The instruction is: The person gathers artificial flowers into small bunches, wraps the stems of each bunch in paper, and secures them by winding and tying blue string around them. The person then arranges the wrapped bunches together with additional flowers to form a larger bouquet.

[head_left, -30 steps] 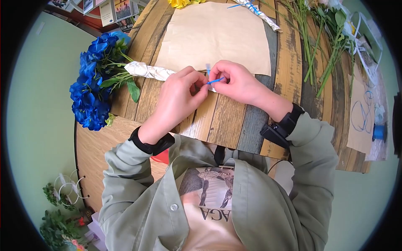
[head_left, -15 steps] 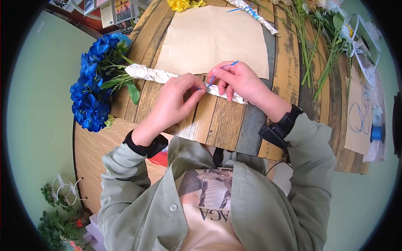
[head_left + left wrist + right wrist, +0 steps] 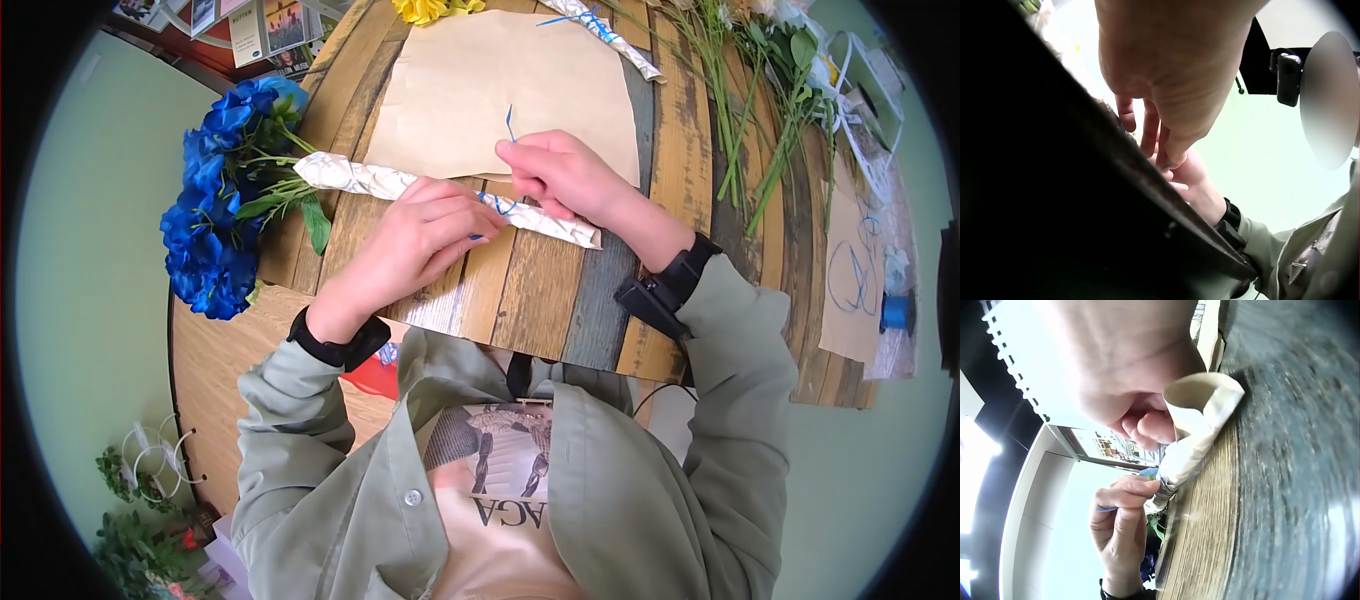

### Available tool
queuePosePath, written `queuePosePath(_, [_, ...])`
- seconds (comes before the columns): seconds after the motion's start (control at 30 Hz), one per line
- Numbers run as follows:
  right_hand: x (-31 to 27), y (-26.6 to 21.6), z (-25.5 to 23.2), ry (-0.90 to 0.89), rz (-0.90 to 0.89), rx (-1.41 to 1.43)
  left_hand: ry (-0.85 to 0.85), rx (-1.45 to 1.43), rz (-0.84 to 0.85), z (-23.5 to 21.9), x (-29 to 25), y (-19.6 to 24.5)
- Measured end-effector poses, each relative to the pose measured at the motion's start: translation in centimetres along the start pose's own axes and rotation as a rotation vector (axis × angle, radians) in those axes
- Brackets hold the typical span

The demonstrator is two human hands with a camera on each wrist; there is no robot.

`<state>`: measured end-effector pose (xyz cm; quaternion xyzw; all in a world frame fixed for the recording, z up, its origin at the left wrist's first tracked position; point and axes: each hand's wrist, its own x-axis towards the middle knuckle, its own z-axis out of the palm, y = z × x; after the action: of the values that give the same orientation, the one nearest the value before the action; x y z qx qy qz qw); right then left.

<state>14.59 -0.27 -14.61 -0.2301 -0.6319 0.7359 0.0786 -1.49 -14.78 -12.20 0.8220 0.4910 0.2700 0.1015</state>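
Note:
A bouquet of blue flowers (image 3: 215, 200) lies at the table's left, its stems rolled in a white patterned paper wrap (image 3: 560, 226) that runs rightward under both hands. Thin blue ribbon (image 3: 500, 206) goes round the wrap between the hands. My left hand (image 3: 425, 232) lies over the middle of the wrap and pinches one ribbon end, whose blue tip shows by its fingertips. With thumb and curled fingers my right hand (image 3: 568, 178) holds the other end, which sticks up above the thumb. In the right wrist view, the open paper end (image 3: 1204, 403) is beside that hand.
A beige paper sheet (image 3: 510, 90) lies beyond the hands. Behind it are yellow flowers (image 3: 425, 10) and another paper-wrapped bundle (image 3: 615, 45) tied in blue. Loose green stems (image 3: 745, 140) and a blue ribbon spool (image 3: 897, 313) lie at the right.
From close together at the ribbon, the hands have moved apart, the right one going right. The ribbon round the wrap and the wrap's right end have come into sight.

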Motion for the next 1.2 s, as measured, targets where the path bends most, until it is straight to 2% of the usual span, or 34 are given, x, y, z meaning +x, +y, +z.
queuePosePath(0.1, [0.9, 0.5, -0.3, 0.083, 0.041, 0.150, 0.010, 0.014, 0.011, 0.1, 0.1, -0.1])
queuePosePath(0.2, [0.3, -0.3, 0.5, 0.176, 0.032, 0.141, 0.008, 0.012, 0.026, 0.3, 0.2, -0.4])
queuePosePath(0.3, [0.3, -0.1, 0.6, 0.212, -0.007, 0.134, 0.001, 0.004, 0.028, 0.0, 0.9, -0.4])
queuePosePath(0.4, [0.2, 0.1, 0.5, 0.196, -0.018, 0.130, 0.020, 0.019, 0.102, -0.1, 1.7, -0.5])
queuePosePath(0.47, [0.3, 0.3, 0.4, 0.175, -0.015, 0.153, -0.026, -0.132, -0.026, 0.0, 1.7, -0.9])
queuePosePath(0.5, [0.3, 0.4, 0.3, 0.164, -0.013, 0.176, -0.027, -0.130, -0.025, 0.2, 1.7, -0.8])
queuePosePath(0.57, [0.0, 0.5, 0.3, 0.159, -0.031, 0.193, -0.020, -0.220, -0.365, 0.4, 1.7, -0.5])
queuePosePath(0.6, [-0.1, 0.6, 0.3, 0.152, -0.043, 0.210, -0.022, -0.217, -0.361, 0.7, 2.0, -0.5])
queuePosePath(0.67, [-0.6, 0.7, 0.2, 0.135, -0.095, 0.186, 0.086, -0.317, -0.472, 1.3, 2.6, -0.3])
queuePosePath(0.73, [-0.9, 0.7, 0.2, 0.114, -0.142, 0.159, 0.110, -0.385, -0.518, 1.8, 2.6, -0.5])
queuePosePath(0.8, [-1.2, 0.4, 0.5, 0.112, -0.311, -0.065, 0.131, -0.456, -0.568, 2.0, 2.7, -0.6])
queuePosePath(0.83, [-0.9, 0.5, 0.6, 0.111, -0.310, -0.062, 0.121, -0.416, -0.551, 2.0, 2.9, -0.6])
queuePosePath(0.9, [-0.4, 0.8, 1.0, 0.241, -0.877, -0.492, 0.108, -0.372, -0.533, 1.8, 3.1, -0.6])
queuePosePath(0.93, [-0.7, 0.4, 1.1, 0.243, -0.877, -0.490, 0.083, -0.338, -0.536, 1.6, 3.1, -0.5])
queuePosePath(1.0, [-1.5, -0.4, 1.3, 0.219, -0.665, -0.584, 0.055, -0.304, -0.538, 1.3, 3.3, -0.4])
queuePosePath(1.03, [-1.7, -0.6, 1.4, 0.221, -0.664, -0.584, 0.027, -0.229, -0.519, 1.1, 3.3, -0.1])
queuePosePath(1.2, [-1.9, -0.9, 1.7, 0.171, -0.460, -0.420, -0.001, -0.150, -0.436, 1.0, 3.3, 0.1])
